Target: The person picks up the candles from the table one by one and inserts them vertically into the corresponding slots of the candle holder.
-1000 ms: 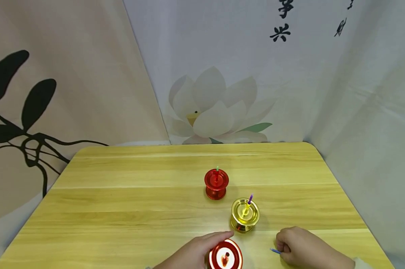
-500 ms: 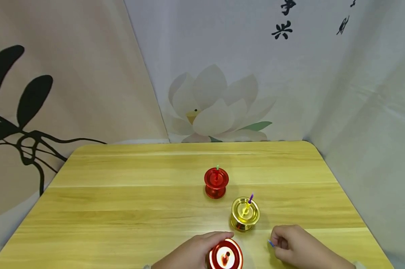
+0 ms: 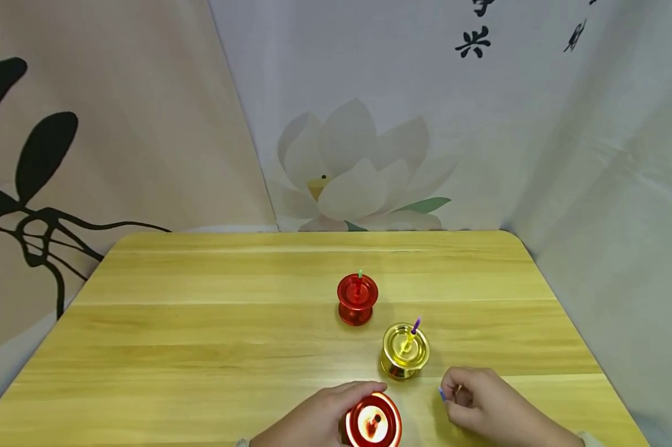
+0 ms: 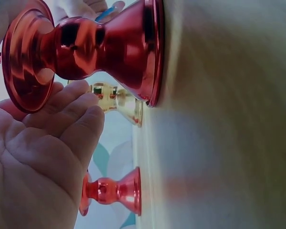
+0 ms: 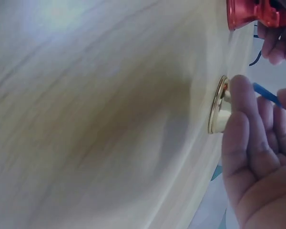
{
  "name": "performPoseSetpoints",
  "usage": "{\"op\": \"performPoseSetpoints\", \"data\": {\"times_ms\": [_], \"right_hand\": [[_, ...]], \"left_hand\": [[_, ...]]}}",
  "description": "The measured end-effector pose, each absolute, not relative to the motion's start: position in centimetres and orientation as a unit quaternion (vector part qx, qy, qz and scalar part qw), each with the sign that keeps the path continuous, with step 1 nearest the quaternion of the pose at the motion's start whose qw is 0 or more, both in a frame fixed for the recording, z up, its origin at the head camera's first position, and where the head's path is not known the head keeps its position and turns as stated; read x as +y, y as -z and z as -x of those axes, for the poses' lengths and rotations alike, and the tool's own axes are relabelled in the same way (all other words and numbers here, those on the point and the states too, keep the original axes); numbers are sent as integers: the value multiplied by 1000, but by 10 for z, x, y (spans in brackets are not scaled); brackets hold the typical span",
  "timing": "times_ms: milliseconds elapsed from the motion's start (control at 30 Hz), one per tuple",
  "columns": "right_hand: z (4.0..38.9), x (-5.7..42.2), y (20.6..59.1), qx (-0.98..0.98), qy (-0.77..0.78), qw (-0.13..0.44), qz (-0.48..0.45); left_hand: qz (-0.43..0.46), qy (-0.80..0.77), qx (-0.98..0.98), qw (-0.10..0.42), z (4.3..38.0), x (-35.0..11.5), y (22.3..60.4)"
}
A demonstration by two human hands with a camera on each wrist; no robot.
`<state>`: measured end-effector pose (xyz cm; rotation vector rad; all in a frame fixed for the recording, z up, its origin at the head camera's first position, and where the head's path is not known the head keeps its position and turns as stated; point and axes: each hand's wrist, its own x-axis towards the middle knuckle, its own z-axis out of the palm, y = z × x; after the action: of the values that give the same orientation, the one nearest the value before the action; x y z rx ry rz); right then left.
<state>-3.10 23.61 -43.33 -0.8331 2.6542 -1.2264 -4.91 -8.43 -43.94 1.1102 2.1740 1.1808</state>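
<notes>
At the table's near edge, my left hand (image 3: 313, 415) holds a shiny red candle holder (image 3: 373, 419) by its upper rim. The left wrist view shows that holder (image 4: 81, 45) side-on, its flared base low by the tabletop, the palm and fingers beside its dish. To the right, my right hand (image 3: 489, 403) pinches a thin blue candle (image 3: 442, 393) between thumb and fingertips, just above the table. In the right wrist view the blue candle (image 5: 266, 93) sticks out past the fingertips. Most of its length is hidden in the head view.
A gold candle holder (image 3: 397, 366) with a purple-topped candle (image 3: 416, 325) stands between and beyond the hands. Farther back is another red candle holder (image 3: 355, 313) with a green-tipped candle. Printed curtains (image 3: 369, 62) hang behind the wooden table (image 3: 201, 347).
My right hand has shifted left and lifted slightly, and the blue candle has swung from lying sideways to steeper. The left hand stays on the red candle holder. The head view tilts down a little.
</notes>
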Motion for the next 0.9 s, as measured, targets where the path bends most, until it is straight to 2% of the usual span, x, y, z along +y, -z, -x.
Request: {"op": "performPoseSetpoints", "data": {"times_ms": [267, 500, 733, 900], "right_hand": [[31, 228, 425, 859, 430, 66, 270], [31, 225, 424, 856, 437, 80, 265], [32, 215, 422, 852, 436, 54, 284], [32, 206, 418, 845, 445, 49, 292]], "left_hand": [[-389, -425, 786, 224, 48, -84, 437], [-413, -418, 786, 193, 47, -84, 437], [-429, -413, 786, 168, 47, -84, 438], [-427, -411, 787, 172, 46, -85, 438]]}}
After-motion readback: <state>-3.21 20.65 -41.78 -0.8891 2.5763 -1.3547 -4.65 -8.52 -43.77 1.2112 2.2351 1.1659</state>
